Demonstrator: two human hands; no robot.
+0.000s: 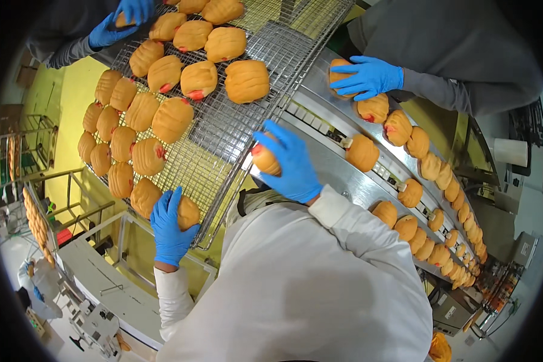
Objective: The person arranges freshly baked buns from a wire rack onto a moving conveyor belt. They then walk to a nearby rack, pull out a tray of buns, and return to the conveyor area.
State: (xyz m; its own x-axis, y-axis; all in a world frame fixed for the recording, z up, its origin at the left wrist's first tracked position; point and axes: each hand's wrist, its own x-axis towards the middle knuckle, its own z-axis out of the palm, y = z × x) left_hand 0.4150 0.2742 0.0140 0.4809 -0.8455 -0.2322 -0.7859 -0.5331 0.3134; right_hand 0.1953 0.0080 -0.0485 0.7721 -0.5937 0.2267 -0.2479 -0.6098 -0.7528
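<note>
Both of my hands wear blue gloves. My right hand is closed round a golden-brown filled bun with a red spot of filling, held between the wire rack and the conveyor. At the near corner of the rack, my left hand grips another bun, its palm side partly hidden. Rows of similar buns cover much of the wire rack, several of them showing red filling at one end. Beside my left hand lies one more bun.
Along the right runs a metal conveyor carrying lines of buns. Across it a co-worker's gloved hand holds a bun. Another co-worker's gloved hands handle a bun at the rack's far left. A metal frame stands left of the rack.
</note>
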